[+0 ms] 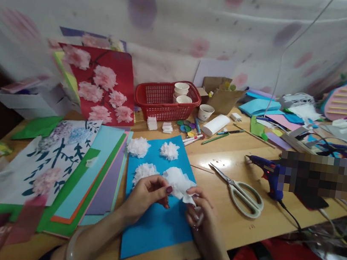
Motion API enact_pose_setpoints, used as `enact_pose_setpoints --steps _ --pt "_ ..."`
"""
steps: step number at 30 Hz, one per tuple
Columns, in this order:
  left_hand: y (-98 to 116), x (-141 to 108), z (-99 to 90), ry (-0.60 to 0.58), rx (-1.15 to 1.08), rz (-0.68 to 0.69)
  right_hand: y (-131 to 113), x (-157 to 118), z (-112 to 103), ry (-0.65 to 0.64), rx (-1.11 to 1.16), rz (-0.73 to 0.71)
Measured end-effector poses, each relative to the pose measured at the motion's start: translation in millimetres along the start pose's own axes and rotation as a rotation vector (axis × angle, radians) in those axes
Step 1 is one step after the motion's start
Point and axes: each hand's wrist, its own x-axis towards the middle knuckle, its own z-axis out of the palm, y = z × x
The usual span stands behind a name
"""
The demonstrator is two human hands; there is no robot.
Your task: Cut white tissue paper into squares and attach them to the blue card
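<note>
My left hand [148, 191] is closed in a pinch at the left edge of a white tissue-paper flower [177, 178]. On its right side my right hand [201, 209] grips the crumpled lower edge between thumb and fingers. The flower is partly spread, above a blue sheet [152, 234] on the table. Three more ruffled white flowers lie on that sheet: one at the top left [138, 147], one at the top right [169, 150], and another [145, 171] just beyond my left hand, which partly covers it.
Scissors [241, 195] and a blue glue gun [267, 171] lie to the right. Coloured paper [103, 193] is stacked at left. A red basket [164, 103] with paper cups stands behind, beside a red picture with pink flowers [103, 81]. Pens [214, 138] lie near a white roll [215, 124].
</note>
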Motion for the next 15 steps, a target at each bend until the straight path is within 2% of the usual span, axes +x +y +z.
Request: enact_pose_setpoints --steps 4,10,15 --pt "0.2 1.3 -2.7 -0.018 -0.041 0.05 -3.9 -3.4 -2.1 -0.086 0.107 0.055" --pt "-0.8 -2.1 -5.5 -0.085 -0.018 0.045 8.4 -9.3 -3.9 -0.098 -0.185 -0.025" --pt "-6.3 -5.8 -8.2 -0.197 0.054 0.015 11.3 -12.5 -3.4 -0.29 -0.327 -0.049"
